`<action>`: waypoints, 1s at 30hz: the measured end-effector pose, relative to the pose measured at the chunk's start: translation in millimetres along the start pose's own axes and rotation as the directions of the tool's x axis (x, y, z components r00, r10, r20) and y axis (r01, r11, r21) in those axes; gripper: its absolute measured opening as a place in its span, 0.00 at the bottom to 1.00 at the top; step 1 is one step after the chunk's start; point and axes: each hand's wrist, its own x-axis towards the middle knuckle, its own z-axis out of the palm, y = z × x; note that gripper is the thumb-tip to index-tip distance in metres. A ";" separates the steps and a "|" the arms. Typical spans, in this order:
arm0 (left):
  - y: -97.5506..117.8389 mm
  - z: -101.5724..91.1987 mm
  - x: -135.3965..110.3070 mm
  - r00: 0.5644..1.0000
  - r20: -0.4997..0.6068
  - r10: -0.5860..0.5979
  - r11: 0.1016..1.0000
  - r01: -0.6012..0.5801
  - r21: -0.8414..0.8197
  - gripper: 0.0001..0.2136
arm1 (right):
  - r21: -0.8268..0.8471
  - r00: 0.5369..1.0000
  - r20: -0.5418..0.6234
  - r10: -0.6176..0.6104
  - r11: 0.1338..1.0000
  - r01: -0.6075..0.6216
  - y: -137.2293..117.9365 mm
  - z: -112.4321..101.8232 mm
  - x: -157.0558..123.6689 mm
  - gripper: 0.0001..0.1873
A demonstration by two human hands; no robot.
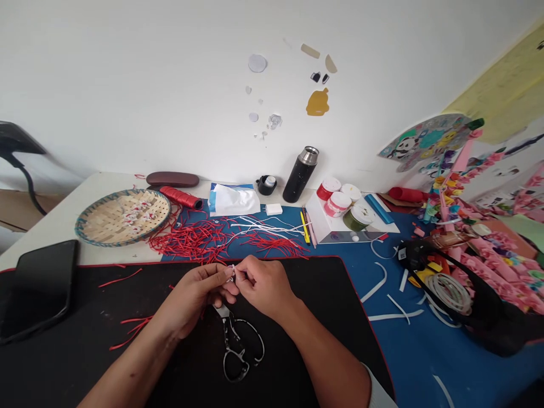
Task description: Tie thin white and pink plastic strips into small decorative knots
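Note:
Thumb and fingers of my left hand point(208, 286) pinch a small piece of white cord point(232, 268), with a hint of pink or red on it. My right hand point(264, 286) is closed at the same piece, thumb against forefinger, its fingertips partly hiding it. The two hands almost meet above the black mat point(187, 368). Just below them lie scissors point(238, 345) with dark handles, their blades partly covered by my left hand. Cut red cords point(191, 238) are heaped beyond my hands, and white cords point(266, 226) stretch beside them.
At the back left sits a woven basket point(97, 221) holding small red-and-white pieces, near a red thread spool point(181, 198). A phone point(46, 283) lies left. Behind are a black flask point(301, 175) and several lidded tubs point(338, 203). Pink paper flowers point(488, 260) and a black bag point(488, 317) crowd the right.

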 end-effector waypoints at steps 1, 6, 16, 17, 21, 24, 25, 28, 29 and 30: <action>-0.3 0.3 -0.3 1.000 0.001 -0.001 1.000 0.001 -0.010 0.17 | 0.005 1.000 -0.001 0.007 1.000 -0.007 0.1 0.5 0.0 0.07; -1.1 1.0 -1.0 1.000 0.002 0.001 0.999 -0.001 -0.039 0.18 | 0.021 1.000 0.003 0.031 0.999 -0.031 -0.3 0.4 -0.1 0.07; 2.8 -1.9 0.8 0.995 -0.045 0.090 0.995 -0.088 0.053 0.18 | 0.408 0.989 0.044 0.143 0.901 -0.148 -2.6 -7.0 2.9 0.06; 3.4 -2.5 0.3 0.994 -0.037 0.102 0.993 -0.099 0.064 0.18 | 0.456 0.987 0.049 0.151 0.876 -0.157 -3.4 -8.5 3.6 0.08; 4.5 -4.0 -2.6 0.994 0.016 0.104 0.992 -0.105 0.070 0.18 | 0.601 0.970 0.117 0.213 0.762 -0.240 -4.0 -11.7 5.4 0.11; 4.5 -3.6 -3.6 0.994 0.040 0.102 0.993 -0.104 0.061 0.18 | 0.670 0.958 0.179 0.225 0.685 -0.286 -2.7 -11.1 5.4 0.13; 4.5 -3.3 -3.6 0.994 0.047 0.101 0.993 -0.103 0.055 0.18 | 0.685 0.956 0.193 0.223 0.667 -0.294 -2.4 -10.7 5.3 0.13; 4.5 -2.8 -2.9 0.994 0.063 0.091 0.995 -0.094 0.035 0.18 | 0.708 0.953 0.214 0.215 0.638 -0.303 -2.5 -9.4 5.1 0.12; 4.3 -2.8 -2.5 0.994 0.065 0.089 0.996 -0.090 0.028 0.18 | 0.712 0.953 0.216 0.211 0.634 -0.301 -2.8 -9.0 5.1 0.12; 4.1 -2.9 -2.2 0.994 0.065 0.087 0.996 -0.088 0.020 0.18 | 0.715 0.955 0.214 0.207 0.633 -0.298 -3.0 -8.7 5.0 0.12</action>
